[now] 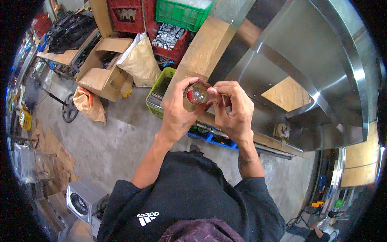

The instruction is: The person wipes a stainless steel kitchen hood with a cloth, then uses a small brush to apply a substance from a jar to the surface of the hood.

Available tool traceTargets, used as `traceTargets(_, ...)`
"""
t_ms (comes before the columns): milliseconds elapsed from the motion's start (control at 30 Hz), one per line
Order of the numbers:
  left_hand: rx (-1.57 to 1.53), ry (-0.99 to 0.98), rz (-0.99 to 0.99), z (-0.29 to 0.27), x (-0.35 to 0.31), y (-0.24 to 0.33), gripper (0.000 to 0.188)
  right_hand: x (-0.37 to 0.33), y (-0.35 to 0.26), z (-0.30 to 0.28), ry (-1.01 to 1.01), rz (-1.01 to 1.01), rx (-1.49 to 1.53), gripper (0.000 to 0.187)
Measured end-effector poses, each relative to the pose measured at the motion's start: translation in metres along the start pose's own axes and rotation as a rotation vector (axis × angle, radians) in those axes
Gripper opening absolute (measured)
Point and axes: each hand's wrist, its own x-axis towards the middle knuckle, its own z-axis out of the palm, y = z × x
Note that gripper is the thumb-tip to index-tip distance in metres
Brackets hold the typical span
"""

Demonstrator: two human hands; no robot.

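Observation:
Both hands meet in front of my chest around a small round, see-through container [198, 96] with a brownish tint and a red patch on its left side. Whether it is a jar or a bottle, I cannot tell. My left hand [176, 114] is curled about its left side, fingers wrapped toward the far rim. Against its right edge presses my right hand [234, 108], thumb and fingers closed on it. Beneath the hands runs a wooden board [201, 52], and a yellow-green crate [155, 103] stands just left of it.
Large steel sheet-metal panels [298, 36] fill the right side. At the far left are a cardboard box [94, 76], a woven sack [141, 66], red crates [173, 50] of metal parts and a green crate [183, 14]. A floor fan [38, 82] and a grey speaker-like box [82, 199] stand left.

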Motion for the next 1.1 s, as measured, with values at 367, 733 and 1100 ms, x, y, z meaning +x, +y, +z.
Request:
traceTargets(367,0.097,0.142,-0.080,0.070,0.007,0.007,0.063,0.071,0.064,-0.045,0.651,0.174,0.830,0.020)
traceTargets(733,0.144,0.245,-0.168,0.099,-0.013,0.032,0.067,0.198,0.094,-0.041,0.765,0.391,1.734,0.008)
traceTargets(1100,0.180,0.320,-0.153,0.101,-0.025,0.038,0.067,0.216,0.086,-0.032,0.668,0.462,1.892,0.004)
